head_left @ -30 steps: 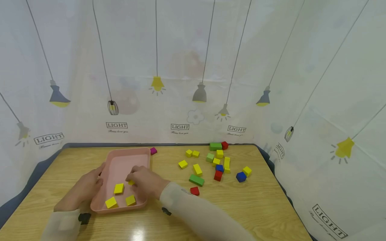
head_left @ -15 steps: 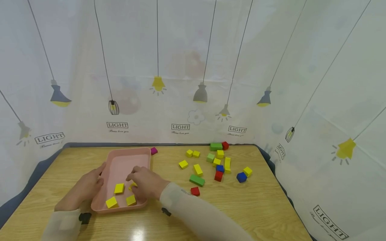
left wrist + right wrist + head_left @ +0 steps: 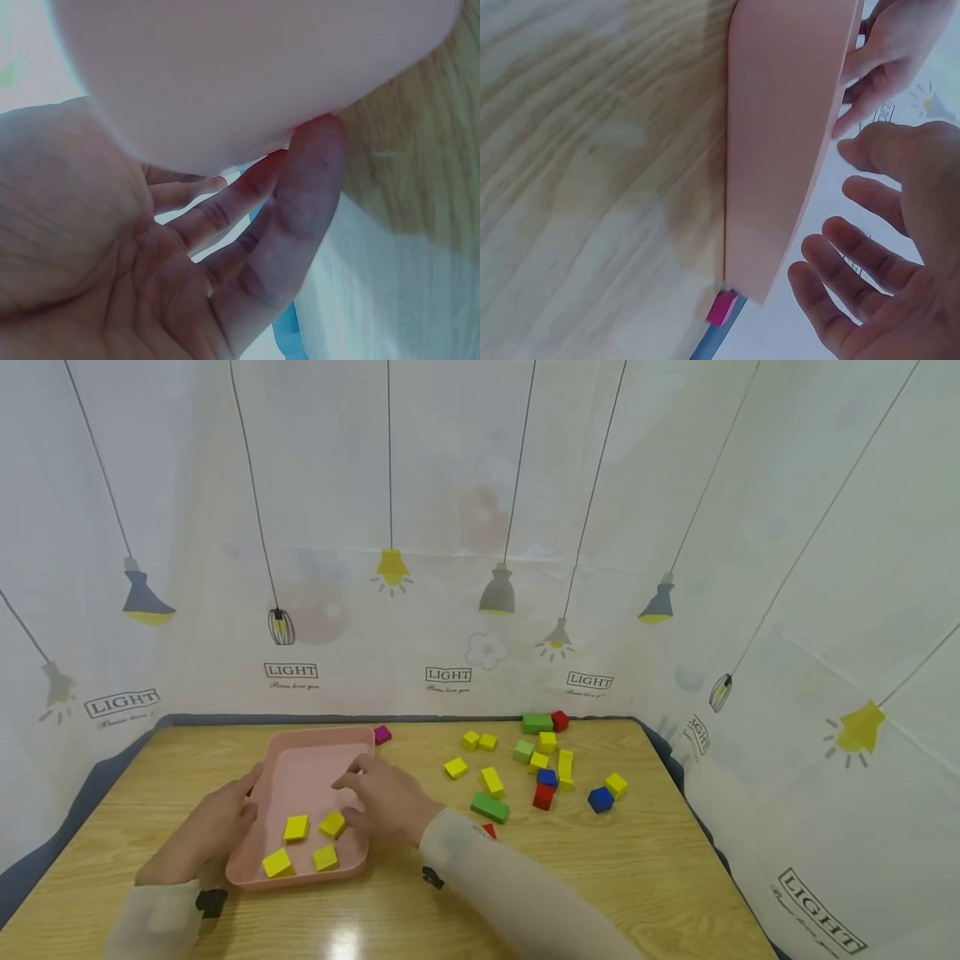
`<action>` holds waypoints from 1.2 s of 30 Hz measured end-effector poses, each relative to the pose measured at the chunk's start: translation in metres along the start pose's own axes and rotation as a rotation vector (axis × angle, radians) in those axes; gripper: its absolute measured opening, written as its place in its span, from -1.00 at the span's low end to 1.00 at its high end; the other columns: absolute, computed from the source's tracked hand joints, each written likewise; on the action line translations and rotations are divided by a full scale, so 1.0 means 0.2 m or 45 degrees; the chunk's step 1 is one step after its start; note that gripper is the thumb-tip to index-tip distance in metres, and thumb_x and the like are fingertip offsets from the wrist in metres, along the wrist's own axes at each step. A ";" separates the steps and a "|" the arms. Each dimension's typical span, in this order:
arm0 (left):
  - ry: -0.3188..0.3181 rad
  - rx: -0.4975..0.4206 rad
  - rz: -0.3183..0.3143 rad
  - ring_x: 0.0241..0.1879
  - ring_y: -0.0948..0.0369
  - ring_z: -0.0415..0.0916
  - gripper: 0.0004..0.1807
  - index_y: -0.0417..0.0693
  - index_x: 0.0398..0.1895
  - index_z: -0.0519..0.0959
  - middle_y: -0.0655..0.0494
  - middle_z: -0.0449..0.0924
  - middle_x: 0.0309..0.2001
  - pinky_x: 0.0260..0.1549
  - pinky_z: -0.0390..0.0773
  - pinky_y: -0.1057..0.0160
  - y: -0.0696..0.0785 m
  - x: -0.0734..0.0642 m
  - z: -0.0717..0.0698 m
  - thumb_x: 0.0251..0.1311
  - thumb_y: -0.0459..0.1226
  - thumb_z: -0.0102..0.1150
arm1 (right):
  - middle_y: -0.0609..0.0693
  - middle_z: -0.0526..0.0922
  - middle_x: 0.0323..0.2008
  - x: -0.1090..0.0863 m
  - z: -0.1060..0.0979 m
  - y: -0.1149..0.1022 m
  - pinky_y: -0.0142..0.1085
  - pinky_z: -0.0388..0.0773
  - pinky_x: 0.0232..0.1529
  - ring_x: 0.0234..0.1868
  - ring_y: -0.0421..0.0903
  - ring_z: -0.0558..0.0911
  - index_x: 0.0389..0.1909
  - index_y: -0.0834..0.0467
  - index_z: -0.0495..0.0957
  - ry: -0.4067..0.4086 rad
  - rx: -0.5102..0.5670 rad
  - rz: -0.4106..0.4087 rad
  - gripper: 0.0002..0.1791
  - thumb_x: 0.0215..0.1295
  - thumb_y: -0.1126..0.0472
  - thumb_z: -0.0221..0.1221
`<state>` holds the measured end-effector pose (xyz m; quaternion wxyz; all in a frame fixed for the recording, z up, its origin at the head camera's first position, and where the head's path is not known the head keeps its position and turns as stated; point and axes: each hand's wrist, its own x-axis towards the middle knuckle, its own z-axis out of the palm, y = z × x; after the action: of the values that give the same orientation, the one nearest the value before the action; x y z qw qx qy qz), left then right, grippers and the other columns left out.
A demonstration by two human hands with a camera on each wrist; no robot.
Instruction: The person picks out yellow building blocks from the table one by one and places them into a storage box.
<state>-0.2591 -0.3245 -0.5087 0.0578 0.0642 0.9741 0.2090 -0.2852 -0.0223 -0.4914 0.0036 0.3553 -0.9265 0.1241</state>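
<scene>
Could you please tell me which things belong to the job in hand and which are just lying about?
Probably part of the job:
pink tray, held by the left hand
four yellow blocks in it, near the right hand

Apparently lying about:
purple block
red blocks
green blocks
blue blocks
loose yellow blocks (possibly needed)

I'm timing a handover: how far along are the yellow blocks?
Looks done: four yellow rectangular blocks lie in the shallow pink plastic-looking tray. In hand: the left hand touches the tray's side; the empty right hand hovers above. Probably left, if yellow is wanted: eight yellow blocks on the wood-grain table.
</scene>
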 end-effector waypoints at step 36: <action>0.024 0.027 0.011 0.47 -0.55 0.55 -0.19 -0.60 0.80 0.05 -0.74 0.36 0.59 0.43 0.65 -0.55 0.00 0.00 0.01 0.63 -0.45 0.10 | 0.14 0.51 0.71 -0.25 -0.05 0.67 0.14 0.66 0.66 0.61 0.19 0.61 0.75 -0.09 0.51 0.012 0.158 0.315 -0.11 0.50 -0.28 0.47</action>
<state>-0.2582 -0.3237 -0.5101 0.0472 0.0671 0.9765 0.1994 -0.3378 0.1087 -0.5177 -0.0292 0.2375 -0.9537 0.1823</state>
